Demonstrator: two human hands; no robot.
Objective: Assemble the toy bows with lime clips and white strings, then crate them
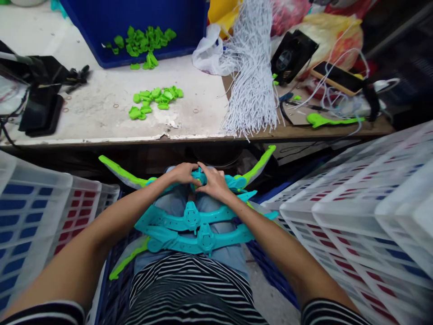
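Observation:
My left hand (185,173) and my right hand (214,183) meet above my knees, closed around the middle of a turquoise plastic toy bow (234,182). Its bright green curved limbs spread out to both sides. The fingers partly cover its centre, so any small part between them is hidden. Across my lap, nearer my body, lie two more turquoise bow pieces, one (191,217) behind the other (205,239). A green limb (130,258) sticks out at the lower left.
On the white table (101,122) lie small green plastic parts (157,97), with more in a blue bin (135,13). A bundle of white strings (252,76) hangs near the edge beside a phone (336,77). Plastic crates (355,216) stand right and left (43,216).

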